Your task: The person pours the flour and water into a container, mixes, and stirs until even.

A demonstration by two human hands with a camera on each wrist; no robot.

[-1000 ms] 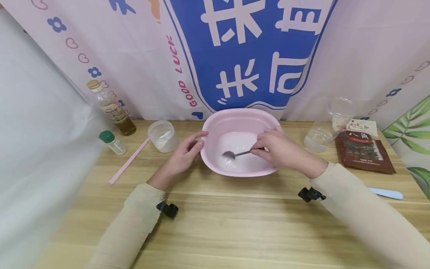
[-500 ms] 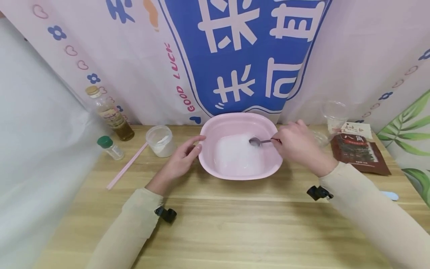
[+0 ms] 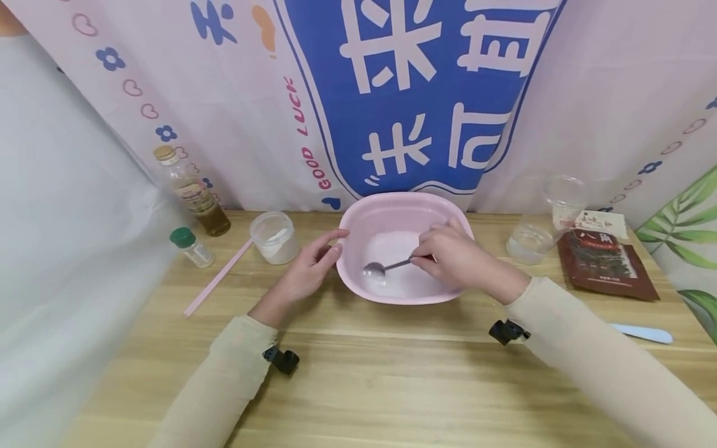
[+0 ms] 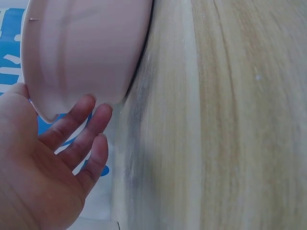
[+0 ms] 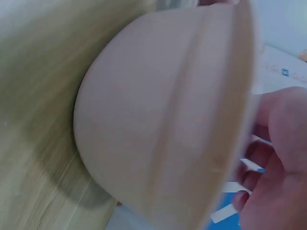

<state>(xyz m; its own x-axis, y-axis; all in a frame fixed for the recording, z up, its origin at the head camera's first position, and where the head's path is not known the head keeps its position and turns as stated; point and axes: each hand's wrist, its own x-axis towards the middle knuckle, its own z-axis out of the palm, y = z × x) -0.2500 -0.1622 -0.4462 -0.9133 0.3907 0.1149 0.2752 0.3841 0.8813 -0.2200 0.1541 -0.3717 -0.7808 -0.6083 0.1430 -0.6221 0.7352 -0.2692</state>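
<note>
In the head view, a pink plastic basin (image 3: 358,283) stands on the table by the backdrop, with white, partly glossy contents at its bottom. My right hand (image 3: 450,255) pinches the handle of a dark metal spoon (image 3: 375,269), whose bowl end dips low at the basin's left front. The left hand (image 3: 307,266) rests against the basin's left rim, thumb and index finger at the edge. Seen from the left wrist, the other fingers of that hand (image 4: 53,158) are loosely extended, tips at the outer wall. In the right wrist view the basin wall (image 5: 144,105) hides the spoon.
Left of the basin stand a tub of white powder (image 3: 274,239), an oil bottle (image 3: 196,199), a green-capped shaker (image 3: 193,247) and pink chopsticks (image 3: 218,277). To the right are clear plastic cups (image 3: 529,242), a brown spice packet (image 3: 607,264) and a light-blue utensil (image 3: 644,333).
The right hand with the spoon swung right to the basin's far right side, then came back to the left front. My left hand stayed at the rim.
</note>
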